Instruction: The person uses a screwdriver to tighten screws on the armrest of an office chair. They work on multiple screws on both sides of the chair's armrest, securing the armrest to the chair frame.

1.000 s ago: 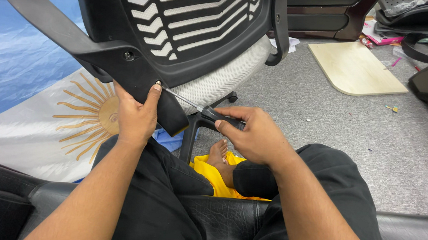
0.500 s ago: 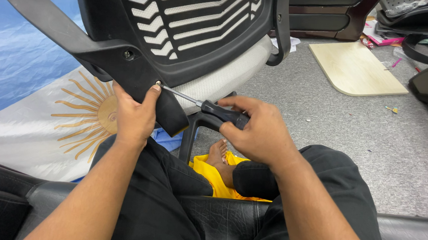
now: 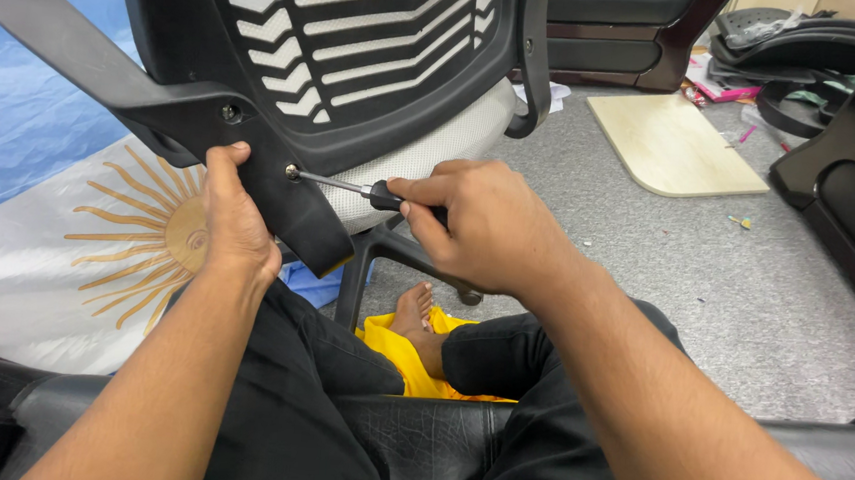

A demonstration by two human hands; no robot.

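A black office chair back (image 3: 362, 35) with a slatted panel and a grey mesh seat stands tilted before me. My left hand (image 3: 233, 221) grips the black armrest bracket (image 3: 289, 205) from below. My right hand (image 3: 489, 224) is closed on a black-handled screwdriver (image 3: 375, 194). Its metal shaft points left, and the tip sits in a screw (image 3: 292, 171) on the bracket. A second screw (image 3: 227, 112) shows higher up on the same bracket.
A blue, white and sun-patterned flag (image 3: 97, 237) lies on the floor at left. A light wooden board (image 3: 670, 147) lies on the grey carpet at upper right. Black chair parts (image 3: 854, 170) stand at the right edge. My legs and a bare foot (image 3: 412, 314) are below the chair.
The screwdriver has levelled out and its tip now rests in the bracket screw. My right hand has moved up and slightly right. The left hand keeps its hold.
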